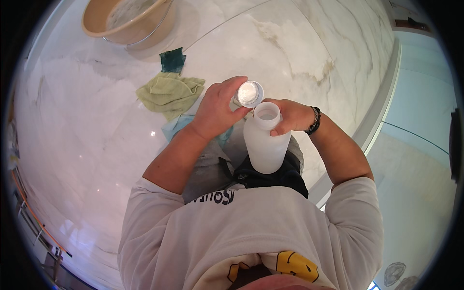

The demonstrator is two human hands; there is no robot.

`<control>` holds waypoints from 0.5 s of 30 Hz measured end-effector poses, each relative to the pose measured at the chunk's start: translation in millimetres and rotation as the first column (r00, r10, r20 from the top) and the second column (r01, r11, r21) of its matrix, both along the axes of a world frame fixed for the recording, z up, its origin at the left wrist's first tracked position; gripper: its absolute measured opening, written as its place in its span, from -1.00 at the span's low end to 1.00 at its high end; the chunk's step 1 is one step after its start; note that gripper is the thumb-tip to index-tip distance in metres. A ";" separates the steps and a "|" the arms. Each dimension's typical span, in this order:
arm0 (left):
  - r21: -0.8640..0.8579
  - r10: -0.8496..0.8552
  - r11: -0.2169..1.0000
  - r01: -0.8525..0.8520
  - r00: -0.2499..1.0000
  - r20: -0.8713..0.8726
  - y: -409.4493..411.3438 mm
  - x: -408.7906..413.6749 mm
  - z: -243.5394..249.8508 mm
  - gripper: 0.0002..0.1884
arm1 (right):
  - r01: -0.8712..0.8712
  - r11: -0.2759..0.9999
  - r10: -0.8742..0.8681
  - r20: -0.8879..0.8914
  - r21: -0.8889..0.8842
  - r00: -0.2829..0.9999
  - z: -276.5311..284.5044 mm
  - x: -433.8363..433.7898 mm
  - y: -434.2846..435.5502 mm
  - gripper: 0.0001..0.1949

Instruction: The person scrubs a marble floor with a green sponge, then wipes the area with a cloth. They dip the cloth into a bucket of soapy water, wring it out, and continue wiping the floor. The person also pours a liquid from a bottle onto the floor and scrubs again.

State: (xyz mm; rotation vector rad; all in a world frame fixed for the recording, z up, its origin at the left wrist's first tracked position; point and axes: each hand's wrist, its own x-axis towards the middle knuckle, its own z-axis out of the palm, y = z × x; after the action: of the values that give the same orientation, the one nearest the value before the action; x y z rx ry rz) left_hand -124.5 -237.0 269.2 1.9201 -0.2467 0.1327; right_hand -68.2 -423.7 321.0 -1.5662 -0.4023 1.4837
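Between the thumb and fingers of my left hand (217,108) is a white plastic screw cap (249,93), its hollow side facing up. Something whitish and shiny shows inside the cap; whether it is powder or a liner I cannot tell. My right hand (294,115) grips a translucent white plastic bottle (266,148) around its shoulder. The bottle's wide mouth is uncovered and tilts slightly towards me. The cap is close beside the bottle's neck, up and to its left. Some of the right fingers are hidden behind the bottle.
On the marble-patterned floor (90,127) lie a light green cloth (170,92), a dark green scouring pad (173,60) and a light blue cloth (177,125) by my legs. A tan plastic basin (152,34) with foamy liquid stands farther off. Glass panels (417,94) run along the right.
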 end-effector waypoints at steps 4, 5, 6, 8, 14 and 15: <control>0.038 -0.011 0.999 0.010 1.000 0.029 3.7 2.9 -1.4 -0.42 | -0.030 0.999 0.029 -0.072 -0.021 0.997 0.9 8.6 6.3 -0.38; 0.041 -0.012 0.999 0.010 0.999 0.036 5.6 3.6 -2.4 -0.42 | -0.037 0.999 0.035 -0.088 -0.029 0.996 -0.1 11.1 8.0 -0.38; 0.044 -0.012 0.999 0.010 0.999 0.045 6.7 3.7 -3.8 -0.42 | -0.044 0.998 0.040 -0.100 -0.037 0.994 -1.3 13.0 9.4 -0.38; 0.050 0.001 0.999 -0.003 0.999 0.045 8.8 4.2 -7.1 -0.42 | -0.061 0.998 0.056 -0.120 -0.034 0.991 -5.9 16.8 12.1 -0.38; 0.026 0.028 0.999 -0.029 1.000 0.011 20.5 6.3 -15.8 -0.41 | -0.106 0.993 0.092 -0.210 -0.057 0.973 -21.4 29.6 25.4 -0.36; 0.019 0.034 0.999 -0.034 0.999 -0.004 22.5 7.3 -18.0 -0.41 | -0.125 0.991 0.113 -0.215 -0.043 0.970 -25.0 32.5 27.7 -0.37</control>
State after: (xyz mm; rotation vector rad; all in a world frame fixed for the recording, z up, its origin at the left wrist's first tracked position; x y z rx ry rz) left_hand -117.2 -214.5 251.2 1.9435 -0.2135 0.1493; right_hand -35.7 -396.0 296.0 -1.4290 -0.3369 1.7492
